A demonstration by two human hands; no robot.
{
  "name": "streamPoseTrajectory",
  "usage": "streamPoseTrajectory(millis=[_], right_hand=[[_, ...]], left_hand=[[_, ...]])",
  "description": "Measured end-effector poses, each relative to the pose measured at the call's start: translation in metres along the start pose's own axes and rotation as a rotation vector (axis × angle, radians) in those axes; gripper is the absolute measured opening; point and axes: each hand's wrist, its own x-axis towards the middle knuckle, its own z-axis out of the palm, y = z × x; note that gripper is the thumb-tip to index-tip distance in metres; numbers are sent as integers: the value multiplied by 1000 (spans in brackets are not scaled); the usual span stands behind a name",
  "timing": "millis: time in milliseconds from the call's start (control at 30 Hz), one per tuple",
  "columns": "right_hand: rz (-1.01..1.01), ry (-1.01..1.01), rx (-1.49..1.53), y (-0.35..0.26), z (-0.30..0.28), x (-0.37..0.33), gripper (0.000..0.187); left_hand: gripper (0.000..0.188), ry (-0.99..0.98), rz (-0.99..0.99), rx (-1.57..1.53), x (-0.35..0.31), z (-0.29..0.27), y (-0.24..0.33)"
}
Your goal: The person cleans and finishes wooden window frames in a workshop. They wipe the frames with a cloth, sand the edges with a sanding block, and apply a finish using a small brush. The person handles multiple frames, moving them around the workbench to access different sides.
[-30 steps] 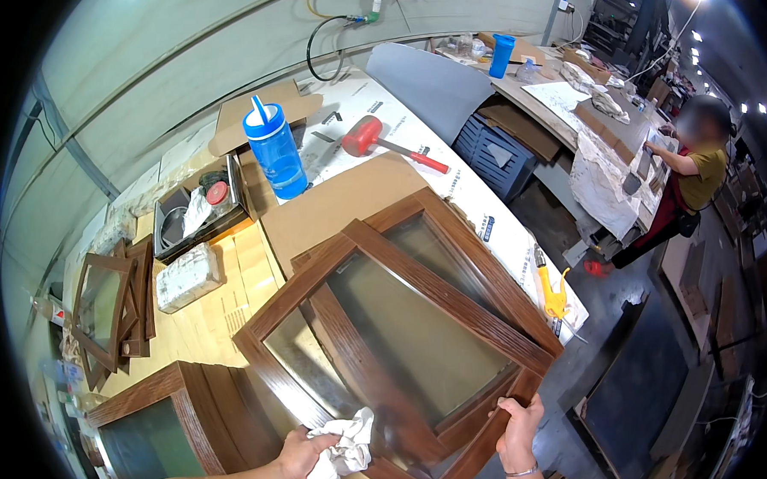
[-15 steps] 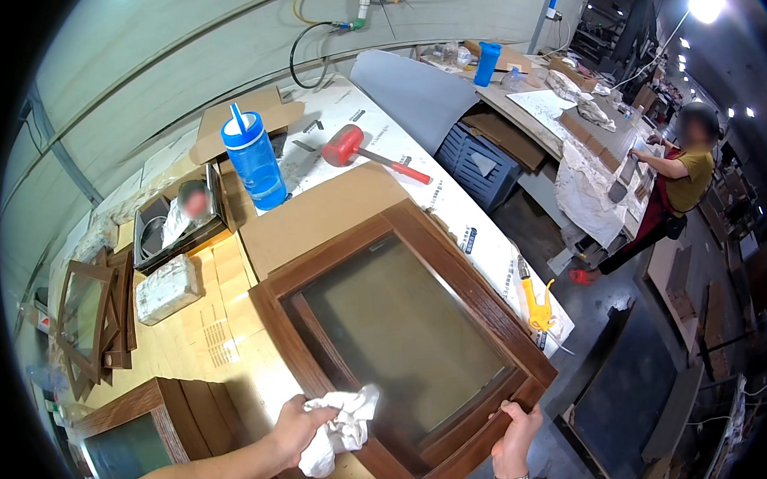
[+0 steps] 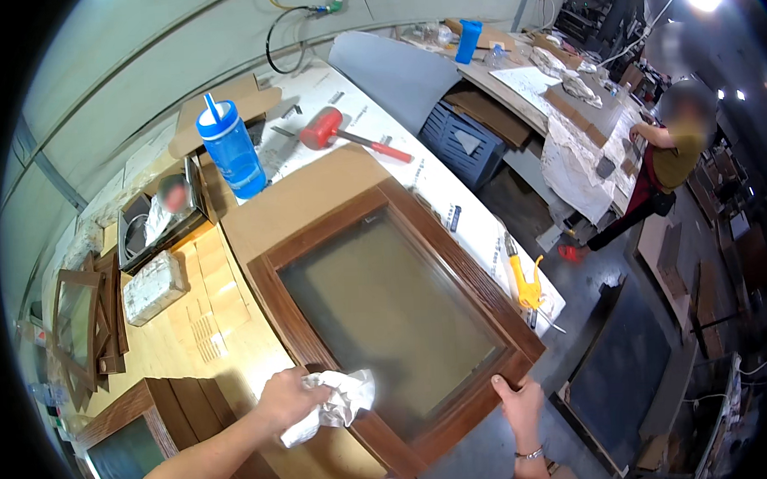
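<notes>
A brown wooden frame with a glass pane, like a cabinet door, lies in front of me, partly on cardboard. My left hand clutches a crumpled white cloth at the frame's near left edge. Part of the cloth overlaps the wood beside the pane. At the near right corner, my right hand grips the frame's edge, thumb on top and the other fingers mostly hidden. A stack of similar frames stands to the left of my left forearm.
Beyond the frame are a blue bottle and a red mallet. A yellow air blow gun lies at the table's right edge. Left are a white block, an open box and more frames. A co-worker stands at another table.
The frame has tipped to lie flatter, and the bar-like reflection at the pane's left is gone. My left hand has shifted slightly up and left with the cloth. The view has also moved.
</notes>
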Motion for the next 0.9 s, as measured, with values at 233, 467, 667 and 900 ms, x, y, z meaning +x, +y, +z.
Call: streamPoseTrajectory(millis=[233,467,667,900], right_hand=[[-151,106,-124,-28,-33,17,29],[-529,60,-86,-27,-5,94,61],[-449,-42,-270,-46,14,97,69],[-436,-41,-250,-59,9,103,57]], left_hand=[[37,-3,22,-368,-46,-26,18],[51,321,34,-741,-110,-58,-3],[41,400,144,-594,-157,-65,-5],[37,448,158,-656,-183,-52,-31]])
